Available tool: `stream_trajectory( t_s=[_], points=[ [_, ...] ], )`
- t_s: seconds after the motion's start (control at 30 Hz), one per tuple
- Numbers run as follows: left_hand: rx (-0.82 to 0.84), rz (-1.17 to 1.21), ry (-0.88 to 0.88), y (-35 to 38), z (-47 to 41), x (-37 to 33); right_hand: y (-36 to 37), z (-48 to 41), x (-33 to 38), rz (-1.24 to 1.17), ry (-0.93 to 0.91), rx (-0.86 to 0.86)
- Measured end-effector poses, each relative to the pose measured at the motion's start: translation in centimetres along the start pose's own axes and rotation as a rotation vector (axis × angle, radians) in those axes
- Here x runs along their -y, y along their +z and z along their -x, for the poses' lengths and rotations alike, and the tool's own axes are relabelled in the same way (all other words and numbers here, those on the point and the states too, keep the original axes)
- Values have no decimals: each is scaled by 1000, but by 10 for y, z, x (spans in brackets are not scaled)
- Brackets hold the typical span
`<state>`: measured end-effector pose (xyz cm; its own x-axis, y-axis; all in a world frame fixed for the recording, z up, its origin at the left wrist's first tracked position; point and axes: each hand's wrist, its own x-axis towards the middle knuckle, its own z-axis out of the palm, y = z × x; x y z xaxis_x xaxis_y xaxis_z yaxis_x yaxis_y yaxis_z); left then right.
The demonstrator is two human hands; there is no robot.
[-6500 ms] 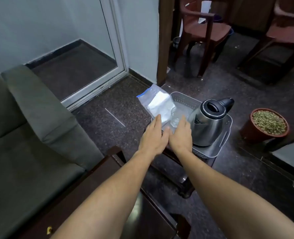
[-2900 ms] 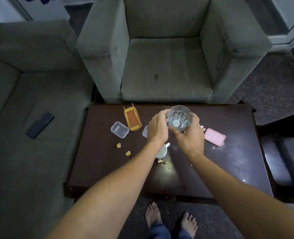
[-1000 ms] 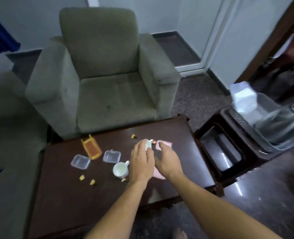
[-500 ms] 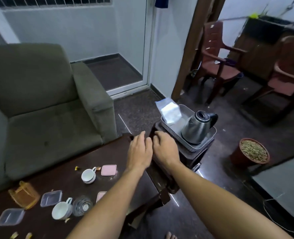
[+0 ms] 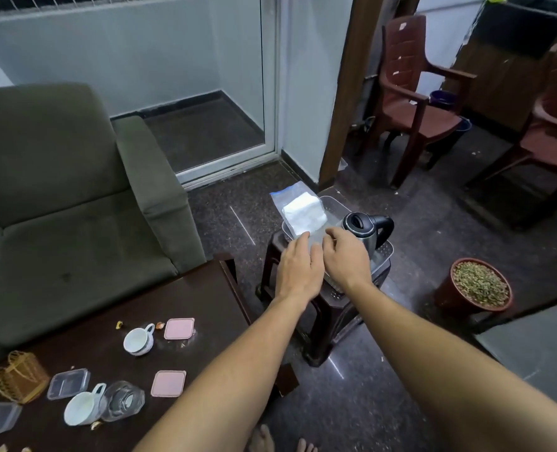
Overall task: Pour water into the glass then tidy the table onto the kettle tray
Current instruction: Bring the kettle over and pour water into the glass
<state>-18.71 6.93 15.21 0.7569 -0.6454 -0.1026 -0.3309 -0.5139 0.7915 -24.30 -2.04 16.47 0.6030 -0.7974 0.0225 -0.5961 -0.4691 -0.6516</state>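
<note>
The steel kettle (image 5: 365,231) with a black handle stands in the grey tray (image 5: 384,251) on a dark plastic stool (image 5: 332,298). A clear bag of white napkins (image 5: 303,213) leans at the tray's far left. My left hand (image 5: 298,270) and right hand (image 5: 345,259) hover side by side over the tray's near edge, just left of the kettle, fingers loose, holding nothing. The glass (image 5: 122,401) stands on the dark coffee table (image 5: 205,298) at lower left, next to a white cup (image 5: 82,407).
Also on the table are a second white cup (image 5: 138,340), two pink lids (image 5: 179,328), clear plastic boxes (image 5: 68,383), a small wicker basket (image 5: 17,380) and small wrapped bits. A green armchair (image 5: 74,197) stands left, a plant pot (image 5: 477,285) right, brown chairs behind.
Both empty hands have moved from the table's corner out over the kettle tray. The view has swung right and closer to the stool.
</note>
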Motion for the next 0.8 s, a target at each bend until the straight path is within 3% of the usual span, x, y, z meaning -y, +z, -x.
stream_trajectory(
  t_s=[0.43, 0.67, 0.8],
  points=[
    [109, 31, -6, 42, -66, -9, -1, -61, -41, 98, 87, -35],
    [226, 113, -160, 86, -84, -8, -16, -106, -77, 176, 182, -34],
    [294, 218, -277, 116, -94, -6, -21, -143, -103, 260, 261, 93]
  ],
)
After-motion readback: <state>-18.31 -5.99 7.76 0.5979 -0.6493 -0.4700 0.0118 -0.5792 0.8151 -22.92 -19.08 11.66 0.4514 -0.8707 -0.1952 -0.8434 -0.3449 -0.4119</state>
